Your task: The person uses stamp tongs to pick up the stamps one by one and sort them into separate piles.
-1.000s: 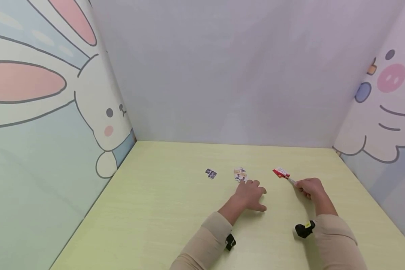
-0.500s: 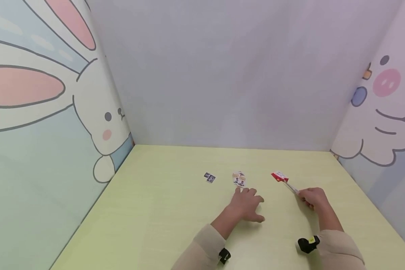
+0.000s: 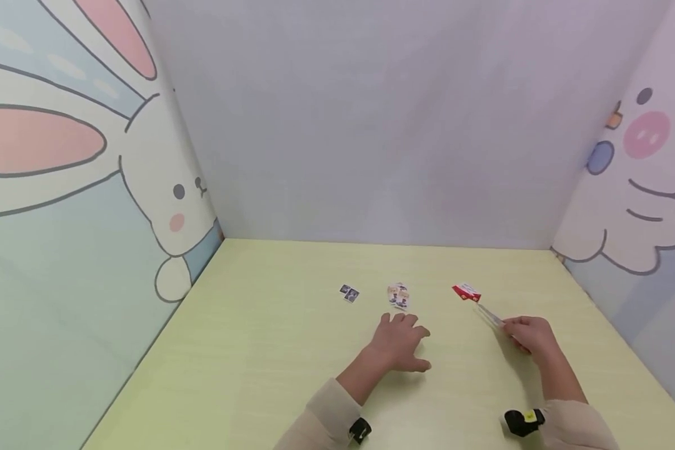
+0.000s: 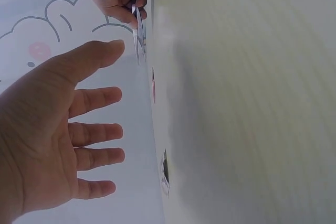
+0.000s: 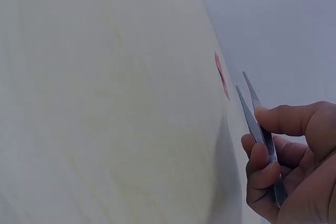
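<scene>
My right hand (image 3: pixel 531 334) holds a pair of metal tweezers (image 3: pixel 490 315) between thumb and fingers. In the right wrist view the tweezers (image 5: pixel 252 120) have their tips spread, with nothing between them. Those tips point at the near edge of some small red-and-white paper pieces (image 3: pixel 467 292) on the table. My left hand (image 3: pixel 399 344) hovers over the table with fingers spread and palm bare, as the left wrist view of the hand (image 4: pixel 42 140) shows. Just beyond its fingertips lie small stickers with cartoon figures (image 3: pixel 398 295).
Two small dark square pictures (image 3: pixel 349 293) lie left of the cartoon stickers. The pale yellow tabletop (image 3: pixel 247 350) is bounded by a plain back wall (image 3: pixel 360 125), a rabbit-print wall (image 3: pixel 163 169) on the left and a pig-print wall (image 3: pixel 635 187) on the right.
The right hand has drawn back toward the body, and the tweezer tips have come away from the red-and-white pieces and spread. My left hand has shifted a little to the left.
</scene>
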A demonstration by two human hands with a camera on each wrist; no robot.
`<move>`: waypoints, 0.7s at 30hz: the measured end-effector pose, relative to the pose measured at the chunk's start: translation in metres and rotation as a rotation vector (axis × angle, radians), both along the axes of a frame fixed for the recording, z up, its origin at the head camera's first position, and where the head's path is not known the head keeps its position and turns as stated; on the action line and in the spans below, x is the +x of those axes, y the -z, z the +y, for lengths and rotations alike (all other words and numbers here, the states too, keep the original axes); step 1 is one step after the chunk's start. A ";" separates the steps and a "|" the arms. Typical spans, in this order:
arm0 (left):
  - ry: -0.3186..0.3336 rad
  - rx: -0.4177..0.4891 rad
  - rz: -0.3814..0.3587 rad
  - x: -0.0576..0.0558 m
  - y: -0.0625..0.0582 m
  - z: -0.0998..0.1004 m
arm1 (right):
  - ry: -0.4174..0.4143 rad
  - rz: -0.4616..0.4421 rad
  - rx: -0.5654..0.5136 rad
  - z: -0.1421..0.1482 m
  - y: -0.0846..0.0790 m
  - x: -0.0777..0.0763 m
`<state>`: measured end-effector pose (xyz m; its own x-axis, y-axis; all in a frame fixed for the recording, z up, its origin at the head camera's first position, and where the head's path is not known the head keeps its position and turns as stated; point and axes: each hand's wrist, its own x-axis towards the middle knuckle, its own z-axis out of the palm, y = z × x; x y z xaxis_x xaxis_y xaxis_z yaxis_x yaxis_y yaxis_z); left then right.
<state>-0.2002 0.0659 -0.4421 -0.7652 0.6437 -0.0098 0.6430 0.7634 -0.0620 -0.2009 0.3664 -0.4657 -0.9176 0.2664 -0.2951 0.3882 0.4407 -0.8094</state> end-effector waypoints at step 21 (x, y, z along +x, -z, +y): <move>0.023 0.062 0.031 0.013 -0.002 -0.032 | 0.026 0.109 -0.020 -0.015 -0.008 0.030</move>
<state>-0.1869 0.0342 -0.4400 -0.7493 0.6600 0.0544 0.6591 0.7512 -0.0352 -0.1705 0.3512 -0.4577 -0.9376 0.2853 -0.1990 0.3080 0.4151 -0.8560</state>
